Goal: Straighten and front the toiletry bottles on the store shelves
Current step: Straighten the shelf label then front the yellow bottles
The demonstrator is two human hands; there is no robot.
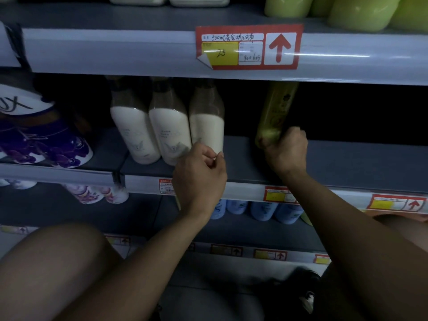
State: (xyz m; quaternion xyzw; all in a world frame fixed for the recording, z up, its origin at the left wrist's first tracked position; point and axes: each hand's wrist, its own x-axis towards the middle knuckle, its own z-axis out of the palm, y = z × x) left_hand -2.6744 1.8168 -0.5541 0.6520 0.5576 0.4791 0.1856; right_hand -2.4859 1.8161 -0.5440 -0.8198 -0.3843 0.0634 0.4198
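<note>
A person crouches at a dim store shelf [324,158], both bare arms reaching onto the middle tier. The right hand [286,149] is wrapped around the base of a tall green bottle [276,112], fingers curled tight on it; the bottle leans slightly, its top tucked up behind the edge of the shelf above, and it stands well apart from its neighbours. The left hand [200,167] sits at the foot of the rightmost of three white bottles [207,126], fingers curled with thumb and fingertips drawn together against the bottle's lower edge; whether they actually pinch it cannot be told. The three white bottles stand side by side, touching, with dark upper halves. To the left sits a purple flowered tub [46,144]. A red price tag [249,47] with an upward arrow is fixed to the shelf rail above, beneath pale green bottles [361,12]. Blue bottles [261,210] line the tier below, and the person's knee [58,262] fills the lower left.
</note>
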